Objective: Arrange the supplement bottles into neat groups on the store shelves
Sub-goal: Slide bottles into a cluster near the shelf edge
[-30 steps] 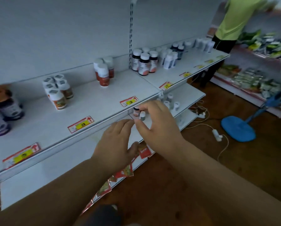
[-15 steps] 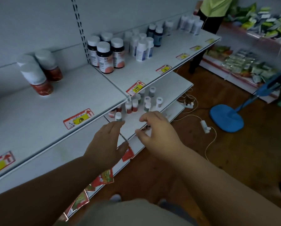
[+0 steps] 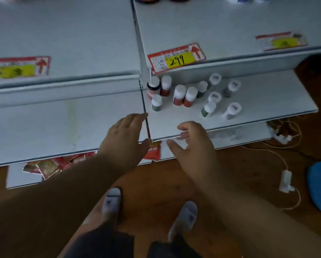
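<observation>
We see the white middle shelf (image 3: 258,116) under our fingertips. Both our left hand (image 3: 124,138) and right hand (image 3: 193,144) hang spread, relaxed and empty at its front edge. The small supplement bottles (image 3: 189,95) cluster just beyond our fingers, untouched.

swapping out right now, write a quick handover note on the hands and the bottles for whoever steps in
Left hand: open, holds nothing, over the shelf seam.
Right hand: open, holds nothing, at the front edge of the middle shelf.
Bottles: red bottles stand close together on the left; one green bottle in front of them; grey and green ones scattered on the right.
Done: the reds roughly grouped.
Left: sort greens and greys into groups.
</observation>
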Demonstrator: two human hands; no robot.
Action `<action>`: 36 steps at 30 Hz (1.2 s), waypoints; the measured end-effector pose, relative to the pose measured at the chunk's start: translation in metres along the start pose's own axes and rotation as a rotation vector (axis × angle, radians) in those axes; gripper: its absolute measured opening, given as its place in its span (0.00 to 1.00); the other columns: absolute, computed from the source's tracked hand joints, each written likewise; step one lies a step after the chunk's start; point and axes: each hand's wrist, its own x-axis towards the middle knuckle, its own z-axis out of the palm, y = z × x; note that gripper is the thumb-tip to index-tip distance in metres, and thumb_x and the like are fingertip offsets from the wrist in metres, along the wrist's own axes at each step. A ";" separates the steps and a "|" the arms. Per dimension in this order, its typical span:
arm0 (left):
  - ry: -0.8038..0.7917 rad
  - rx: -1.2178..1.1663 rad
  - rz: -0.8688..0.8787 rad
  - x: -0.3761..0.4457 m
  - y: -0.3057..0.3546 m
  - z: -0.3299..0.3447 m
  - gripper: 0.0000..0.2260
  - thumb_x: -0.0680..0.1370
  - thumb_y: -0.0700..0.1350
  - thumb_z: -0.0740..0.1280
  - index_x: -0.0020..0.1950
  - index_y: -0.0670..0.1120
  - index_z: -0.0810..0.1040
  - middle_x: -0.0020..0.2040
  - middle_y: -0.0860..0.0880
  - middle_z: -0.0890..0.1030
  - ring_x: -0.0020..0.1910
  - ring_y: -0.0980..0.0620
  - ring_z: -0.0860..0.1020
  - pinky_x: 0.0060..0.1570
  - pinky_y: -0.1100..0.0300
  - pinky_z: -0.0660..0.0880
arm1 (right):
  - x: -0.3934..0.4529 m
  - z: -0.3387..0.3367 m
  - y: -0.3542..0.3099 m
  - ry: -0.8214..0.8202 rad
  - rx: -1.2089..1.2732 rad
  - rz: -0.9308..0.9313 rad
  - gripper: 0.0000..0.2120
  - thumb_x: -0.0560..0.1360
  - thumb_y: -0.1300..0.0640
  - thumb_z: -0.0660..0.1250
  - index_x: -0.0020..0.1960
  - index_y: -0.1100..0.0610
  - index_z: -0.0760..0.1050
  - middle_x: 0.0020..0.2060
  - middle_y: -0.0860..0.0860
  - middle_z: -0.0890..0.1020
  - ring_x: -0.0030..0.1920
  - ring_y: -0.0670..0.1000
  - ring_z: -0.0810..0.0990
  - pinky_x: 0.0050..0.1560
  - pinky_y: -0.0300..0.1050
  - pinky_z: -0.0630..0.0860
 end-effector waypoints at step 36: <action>-0.043 -0.295 -0.100 -0.025 -0.051 0.072 0.45 0.70 0.78 0.45 0.77 0.49 0.60 0.73 0.47 0.68 0.70 0.49 0.69 0.65 0.45 0.71 | 0.057 0.088 0.024 -0.338 0.673 0.202 0.27 0.62 0.34 0.76 0.50 0.53 0.78 0.42 0.51 0.84 0.46 0.52 0.85 0.54 0.63 0.81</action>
